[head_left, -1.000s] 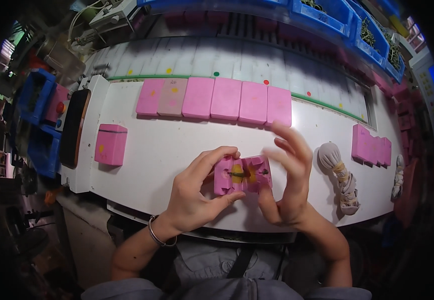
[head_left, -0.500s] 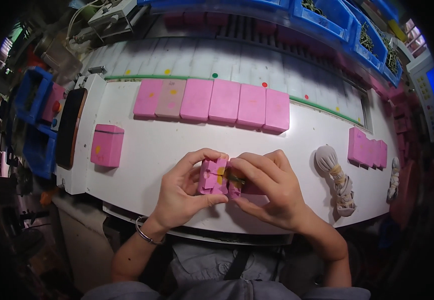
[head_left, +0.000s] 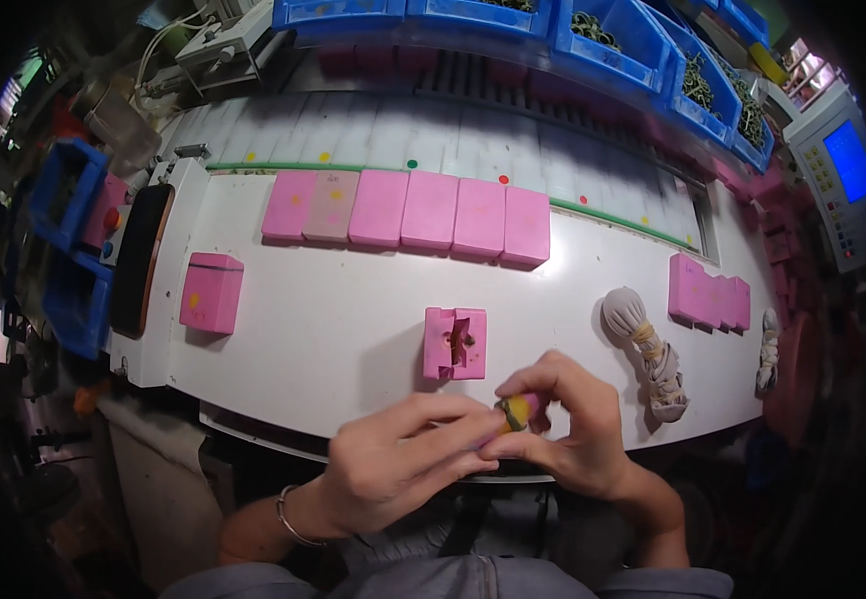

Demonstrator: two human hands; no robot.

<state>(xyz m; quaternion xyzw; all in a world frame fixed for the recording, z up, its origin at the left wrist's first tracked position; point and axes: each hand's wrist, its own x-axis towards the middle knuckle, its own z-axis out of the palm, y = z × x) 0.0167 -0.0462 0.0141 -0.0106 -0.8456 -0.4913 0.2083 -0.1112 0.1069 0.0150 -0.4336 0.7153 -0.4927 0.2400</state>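
Note:
My right hand (head_left: 578,429) pinches a small pink-and-yellow piece (head_left: 521,407) with a dark greenish part on it. My left hand (head_left: 408,461) reaches in from the left, its fingers closed at the near side of that piece and partly hiding it. Just beyond my hands, on the white table, stands a pink notched mould block (head_left: 436,344) with a dark hollow in its upper face. Neither hand touches this block.
A row of pink blocks (head_left: 431,210), one greyish, lies along the green strip. A single pink block (head_left: 213,293) stands left. Right are a tied cloth bundle (head_left: 643,344) and stepped pink blocks (head_left: 708,292). Blue bins (head_left: 613,45) of small metal parts hang overhead.
The mould block I held in my left hand now stands on the table. Both hands have come nearer to me, together at the small piece, which is apart from the block.

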